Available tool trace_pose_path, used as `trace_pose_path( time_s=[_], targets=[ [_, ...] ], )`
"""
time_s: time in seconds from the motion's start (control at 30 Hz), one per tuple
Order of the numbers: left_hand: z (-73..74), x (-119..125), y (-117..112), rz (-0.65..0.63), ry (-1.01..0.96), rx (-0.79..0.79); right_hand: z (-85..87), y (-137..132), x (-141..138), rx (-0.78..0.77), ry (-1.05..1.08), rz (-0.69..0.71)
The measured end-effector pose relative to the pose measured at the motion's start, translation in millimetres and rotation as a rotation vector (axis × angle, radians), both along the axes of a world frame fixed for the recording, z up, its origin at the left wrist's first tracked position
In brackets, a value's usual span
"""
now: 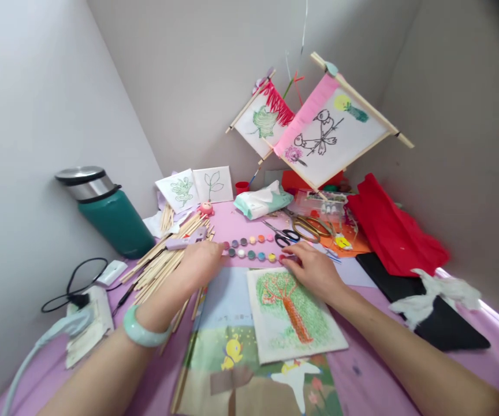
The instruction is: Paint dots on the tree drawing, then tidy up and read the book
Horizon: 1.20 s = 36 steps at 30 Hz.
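Observation:
A strip of small round paint pots [250, 247] lies across the pink table between my two hands. My left hand [201, 264], with a pale green bangle [142, 329] on its wrist, grips the strip's left end, fingers curled. My right hand [312, 268] pinches the strip's right end. Just in front of the strip lies a white sheet with a crayon tree drawing [293, 315], resting on a picture book [241, 358] that shows a yellow chick.
A pile of wooden sticks [163, 260] lies at the left, beside a green flask [111, 215] and a charger with cable [82, 286]. Scissors [285, 232], a wipes pack [261, 201], red cloth [390, 231], black paper [440, 323] and two stick-framed drawings [327, 133] fill the back and right.

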<state>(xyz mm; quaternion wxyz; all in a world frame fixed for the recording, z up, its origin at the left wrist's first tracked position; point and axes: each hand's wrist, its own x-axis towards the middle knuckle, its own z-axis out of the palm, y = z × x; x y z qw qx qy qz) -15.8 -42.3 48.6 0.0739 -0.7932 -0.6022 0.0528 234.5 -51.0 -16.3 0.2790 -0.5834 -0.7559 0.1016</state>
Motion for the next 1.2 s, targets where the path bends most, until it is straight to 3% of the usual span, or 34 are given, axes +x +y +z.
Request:
trace_pose_path(
  time_s=[0.07, 0.23, 0.47, 0.6, 0.83, 1.03, 1.2],
  targets=[
    [-7.4, -1.1, -2.4, 0.031, 0.005, 0.008, 3.4, 0.9, -2.7, -0.002, -0.149, -0.008],
    [-17.7, 5.5, 6.7, 0.087, -0.005, 0.029, 13.8, 11.6, -10.4, -0.025, -0.257, 0.007],
    [-23.9, 12.4, 36.5, 0.123, -0.028, 0.049, 15.4, 39.1, -34.4, -0.007, -0.333, -0.024],
    [-19.5, 11.4, 40.9, 0.110, -0.030, 0.066, 18.4, 45.5, -25.5, -0.002, -0.323, -0.075],
    [1.8, 8.0, 16.3, 0.041, -0.021, 0.093, 26.4, 41.4, 9.3, -0.051, -0.368, -0.187],
    [-1.1, 9.4, -7.4, -0.010, -0.032, 0.070, 25.0, 47.7, -9.4, -0.100, -0.407, -0.220],
    [-3.5, 5.8, -24.3, -0.036, -0.046, 0.061, 34.0, 58.1, -16.8, -0.186, -0.380, -0.281]
  ],
)
